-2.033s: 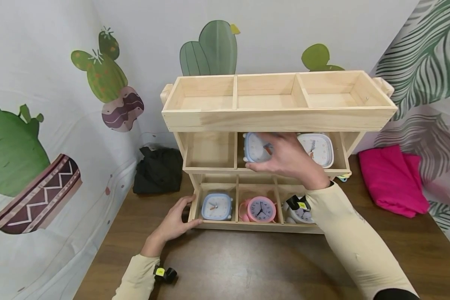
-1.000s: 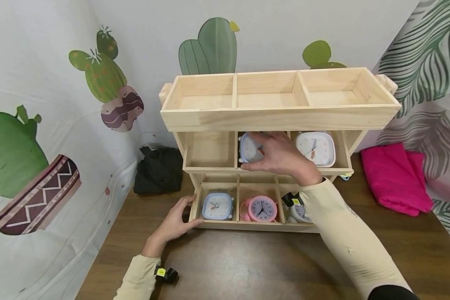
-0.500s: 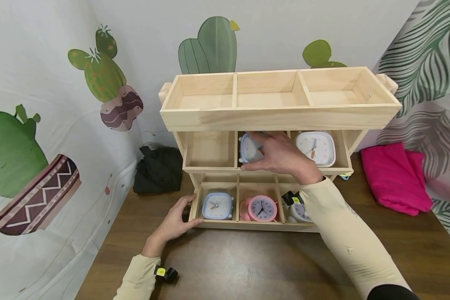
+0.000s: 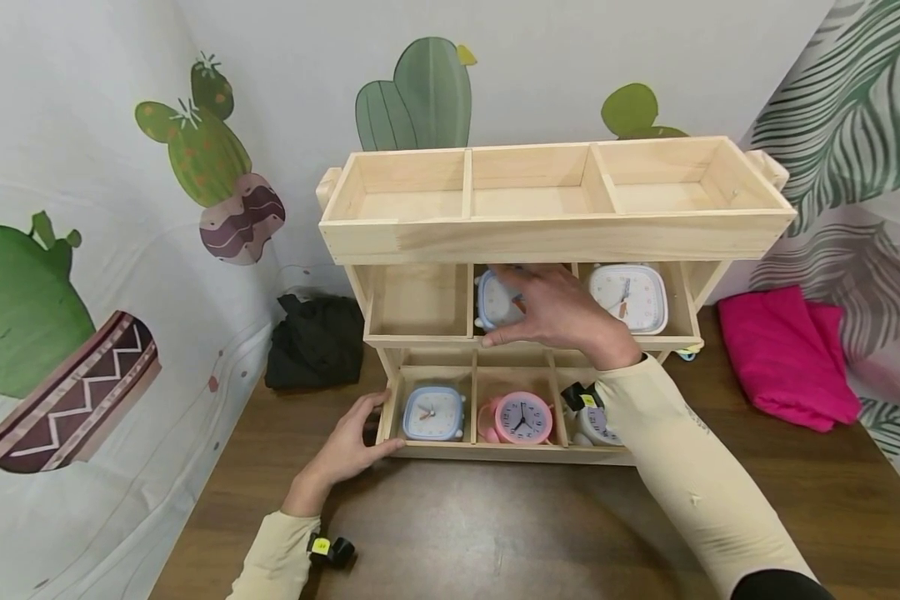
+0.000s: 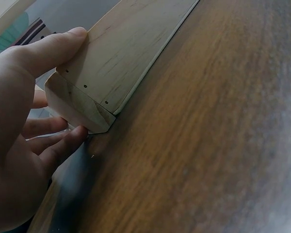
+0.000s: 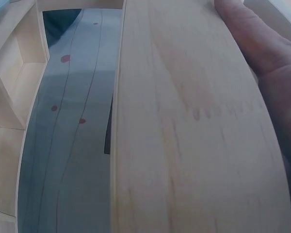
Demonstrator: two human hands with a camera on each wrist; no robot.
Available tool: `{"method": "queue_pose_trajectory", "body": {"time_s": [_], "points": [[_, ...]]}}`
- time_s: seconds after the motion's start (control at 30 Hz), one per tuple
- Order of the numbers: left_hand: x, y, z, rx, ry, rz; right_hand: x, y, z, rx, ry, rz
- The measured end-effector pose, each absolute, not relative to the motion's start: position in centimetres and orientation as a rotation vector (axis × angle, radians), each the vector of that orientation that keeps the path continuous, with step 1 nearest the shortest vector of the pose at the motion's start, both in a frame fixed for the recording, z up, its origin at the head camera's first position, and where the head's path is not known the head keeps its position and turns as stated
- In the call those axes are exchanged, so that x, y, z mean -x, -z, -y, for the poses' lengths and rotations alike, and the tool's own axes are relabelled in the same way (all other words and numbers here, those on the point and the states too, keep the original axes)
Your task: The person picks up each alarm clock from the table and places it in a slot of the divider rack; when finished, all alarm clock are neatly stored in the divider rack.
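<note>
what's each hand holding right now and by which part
The right hand holds the light blue clock in the middle shelf's centre compartment by its front and top. The left hand grips the wooden rack at its bottom left corner.

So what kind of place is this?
Probably a staged tabletop set, not a lived-in room: printed cactus backdrops hang around a wooden table, where a wooden shelf holds small clocks.

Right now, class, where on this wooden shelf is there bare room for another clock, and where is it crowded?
Free: all three top-tier compartments and the middle tier's left compartment, beside the blue clock the right hand holds. Crowded: the bottom tier, a clock in each compartment.
</note>
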State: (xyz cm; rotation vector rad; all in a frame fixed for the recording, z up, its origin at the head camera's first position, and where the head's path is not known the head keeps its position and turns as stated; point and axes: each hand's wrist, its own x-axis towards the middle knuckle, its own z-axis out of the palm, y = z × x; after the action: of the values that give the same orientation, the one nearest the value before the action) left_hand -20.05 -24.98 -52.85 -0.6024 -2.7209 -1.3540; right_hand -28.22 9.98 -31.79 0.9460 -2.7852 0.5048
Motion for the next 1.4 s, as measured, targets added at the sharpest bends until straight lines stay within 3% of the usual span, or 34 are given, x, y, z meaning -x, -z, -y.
{"method": "queue_pose_trajectory", "body": {"time_s": [0.93,1.4], "points": [[20.0,52.5,24.4,0.608,1.331,2.725,27.9,32.1,-10.1,-0.931,-0.438,2.792],[20.1,52.4,24.8,0.616,1.327,2.738,26.7,31.3,-10.8,-1.028,-0.427,2.505]]}}
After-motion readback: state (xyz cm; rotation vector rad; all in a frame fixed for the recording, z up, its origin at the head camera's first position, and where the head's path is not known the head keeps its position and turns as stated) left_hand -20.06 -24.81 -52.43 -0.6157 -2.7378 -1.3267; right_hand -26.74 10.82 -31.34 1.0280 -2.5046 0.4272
